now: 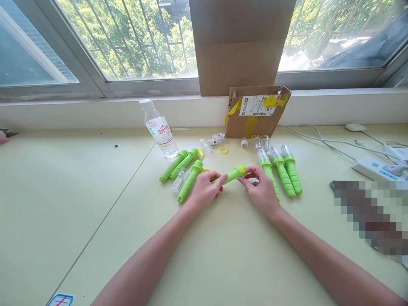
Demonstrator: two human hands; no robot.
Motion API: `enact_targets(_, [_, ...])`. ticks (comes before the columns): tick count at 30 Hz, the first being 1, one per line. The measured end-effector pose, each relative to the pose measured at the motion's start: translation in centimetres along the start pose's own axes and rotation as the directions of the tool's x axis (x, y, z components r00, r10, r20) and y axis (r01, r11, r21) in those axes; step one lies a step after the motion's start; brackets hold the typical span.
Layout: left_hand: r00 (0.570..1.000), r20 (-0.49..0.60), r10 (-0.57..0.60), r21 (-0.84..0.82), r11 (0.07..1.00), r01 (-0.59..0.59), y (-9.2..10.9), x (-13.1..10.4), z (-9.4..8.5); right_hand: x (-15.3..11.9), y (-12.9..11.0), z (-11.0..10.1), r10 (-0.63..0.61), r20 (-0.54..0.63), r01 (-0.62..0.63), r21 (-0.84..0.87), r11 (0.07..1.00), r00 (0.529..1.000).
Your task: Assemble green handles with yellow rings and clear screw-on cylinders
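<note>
My left hand point(207, 187) is closed around a green plastic tube point(233, 174) with a threaded end, lying tilted up to the right. At that threaded end, the fingers of my right hand point(259, 187) pinch a yellow ring point(242, 170) that sits around the tube. Left of my left hand lie several loose green tubes, one of them close by point(190, 182), with a clear ribbed plastic cap point(181, 180) beside it. Beside my right hand are three green tubes fitted with clear caps, including a middle one point(283, 174); my right hand partly hides the nearest.
A water bottle point(161, 131) stands at the back left. Behind the hands are a cardboard box point(255, 112), a loose yellow ring point(223, 150), small white parts point(218, 138) and clear caps point(264, 142). Cables and a power strip point(372, 168) lie at the right.
</note>
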State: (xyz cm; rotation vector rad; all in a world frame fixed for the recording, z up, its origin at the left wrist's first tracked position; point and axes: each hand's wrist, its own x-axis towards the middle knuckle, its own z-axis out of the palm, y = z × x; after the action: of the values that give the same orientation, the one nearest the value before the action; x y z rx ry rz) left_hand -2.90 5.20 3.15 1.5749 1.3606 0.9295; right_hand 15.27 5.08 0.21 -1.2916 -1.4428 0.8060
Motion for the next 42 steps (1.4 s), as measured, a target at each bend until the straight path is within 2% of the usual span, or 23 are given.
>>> enact_targets(11, [0.998, 0.032, -0.045, -0.043, 0.998, 0.047, 0.1, -0.1, -0.2, -0.2, -0.1, 0.1, -0.002, -0.025, 0.003, 0.022, 1.000, 1.000])
enact_targets(19, [0.999, 0.002, -0.047, -0.037, 0.998, 0.047, -0.2, -0.1, -0.1, -0.2, -0.4, 0.0, -0.027, 0.036, 0.027, 0.000, 1.000, 0.999])
enact_targets(26, [1.000, 0.024, 0.009, 0.051, 0.999, -0.010, -0.3, -0.1, 0.0, -0.3, -0.3, 0.2, -0.031, -0.028, 0.031, 0.007, 0.999, 0.999])
enact_targets(33, [0.980, 0.004, 0.199, 0.287, 0.938, -0.192, -1.0, -0.1, 0.7, -0.3, -0.2, 0.2, -0.055, -0.065, 0.055, -0.015, 0.998, 0.996])
enact_targets(37, [0.977, 0.017, 0.211, 0.345, 0.916, -0.204, -1.1, -0.1, 0.9, -0.3, 0.0, 0.3, -0.058, -0.063, 0.058, -0.010, 0.998, 0.996])
enact_targets(42, [0.981, -0.027, 0.191, 0.316, 0.933, -0.173, -1.1, -0.2, 0.9, -0.4, 0.1, 0.4, -0.082, -0.070, 0.081, -0.012, 0.997, 0.994])
